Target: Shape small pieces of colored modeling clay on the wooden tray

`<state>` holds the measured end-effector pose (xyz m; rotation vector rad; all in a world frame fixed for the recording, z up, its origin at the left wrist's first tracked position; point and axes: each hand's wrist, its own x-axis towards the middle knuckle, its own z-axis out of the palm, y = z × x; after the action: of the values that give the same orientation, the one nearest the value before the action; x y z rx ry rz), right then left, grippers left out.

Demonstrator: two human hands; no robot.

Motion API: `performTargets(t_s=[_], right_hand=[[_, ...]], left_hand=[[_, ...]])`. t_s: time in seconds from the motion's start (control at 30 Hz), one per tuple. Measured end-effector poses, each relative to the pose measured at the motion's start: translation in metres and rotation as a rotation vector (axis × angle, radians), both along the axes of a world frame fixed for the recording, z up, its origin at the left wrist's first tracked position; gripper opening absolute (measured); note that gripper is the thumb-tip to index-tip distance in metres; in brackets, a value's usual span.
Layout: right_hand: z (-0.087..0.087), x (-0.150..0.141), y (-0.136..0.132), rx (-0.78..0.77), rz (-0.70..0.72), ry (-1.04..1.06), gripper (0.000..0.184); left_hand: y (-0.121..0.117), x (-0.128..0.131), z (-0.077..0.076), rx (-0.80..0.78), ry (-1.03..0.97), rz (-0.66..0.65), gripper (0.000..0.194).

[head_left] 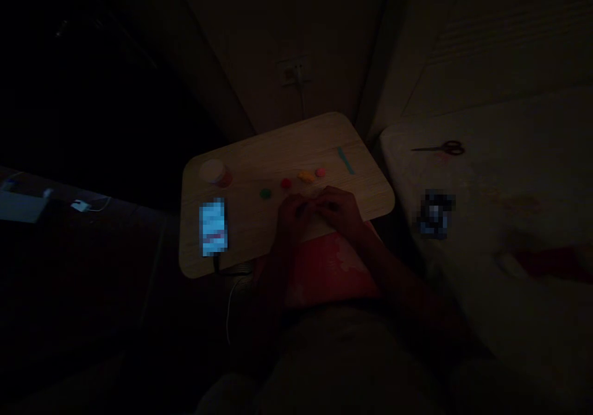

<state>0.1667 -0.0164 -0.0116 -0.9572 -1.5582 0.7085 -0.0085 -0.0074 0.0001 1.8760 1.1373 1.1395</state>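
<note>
Over the front part of a small wooden table [259, 155], my left hand [295, 213] and my right hand [340, 208] meet with their fingers curled in. The dim light hides whatever is between the fingertips. Just beyond them lie small coloured lumps that look like modelling clay: a green lump [265, 193], a red lump [286, 183], an uneven orange lump [305, 176] and a pink lump [320, 172]. A flat teal strip, perhaps a plastic clay knife [346, 160], rests farther right.
A tub with a pale lid [214, 173] stands on the table's left side, near a lit, blurred-out screen [214, 227] with a cable. On a pale surface to the right are scissors [440, 148] and a blurred dark object [435, 213]. A wall socket [294, 72] is behind.
</note>
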Motion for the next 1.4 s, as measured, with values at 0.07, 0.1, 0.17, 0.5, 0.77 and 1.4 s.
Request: performTargets(t_s=[0.07, 0.1, 0.17, 0.5, 0.77, 1.4], right_hand=[[0.002, -0.001, -0.001, -0.015, 0.000, -0.005, 0.005], [0.003, -0.001, -0.001, -0.024, -0.005, -0.008, 0.006], [0.004, -0.002, -0.002, -0.044, -0.020, -0.013, 0.006], [0.008, -0.004, -0.001, -0.078, -0.037, 0.062, 0.013], [0.012, -0.005, -0.002, -0.099, -0.062, 0.011, 0.009], [0.001, 0.002, 0.001, -0.294, -0.138, 0.252, 0.026]], left_hand=[[0.000, 0.000, 0.001, -0.018, -0.013, -0.003, 0.028], [0.000, 0.000, 0.002, -0.026, -0.024, -0.007, 0.029], [0.000, 0.000, 0.003, -0.043, -0.052, -0.018, 0.029], [0.004, 0.001, 0.001, -0.044, -0.099, -0.014, 0.036], [0.003, 0.003, 0.002, 0.016, -0.096, -0.029, 0.031], [0.000, 0.003, 0.005, -0.094, -0.155, 0.150, 0.031]])
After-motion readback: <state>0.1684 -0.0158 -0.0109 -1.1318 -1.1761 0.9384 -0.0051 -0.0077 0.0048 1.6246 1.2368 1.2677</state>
